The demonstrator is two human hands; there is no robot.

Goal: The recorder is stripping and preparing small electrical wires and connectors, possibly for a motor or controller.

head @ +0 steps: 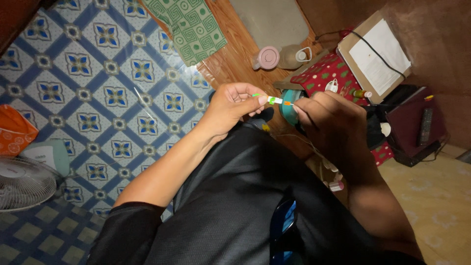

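Your left hand (230,105), at the middle of the frame, is pinching a small green and white pen-like stick (268,98) between thumb and fingertips, closed firmly on its green end. Your right hand (326,115), just to the right of it, is curling its fingers together around the stick's orange tip (288,103), so both hands are clamped on the same little thing, held above your lap and dark clothing (245,196). Judging by this, the two ends are sitting joined or nearly joined; whether you are pulling a cap off or pushing it on cannot be told, and nothing finished is lying nearby.

Right behind your right hand a teal round object (287,109) is peeking out. Above it, towards the upper right, a red box with a green and white pattern (326,76) is lying, and a small bottle with a white cap (361,93) is resting on it. Further up right, a brown cardboard folder carrying a white sheet (380,54) is crossed by a black cord. At the top centre a pink-lidded jar (267,58) is sitting beside a pale jug (293,55). A dark case with a remote control (426,125) is lying at the right edge. The blue patterned floor mat (93,88) is filling the left, with an orange bag (13,130) and a white fan (24,184) at the left edge.
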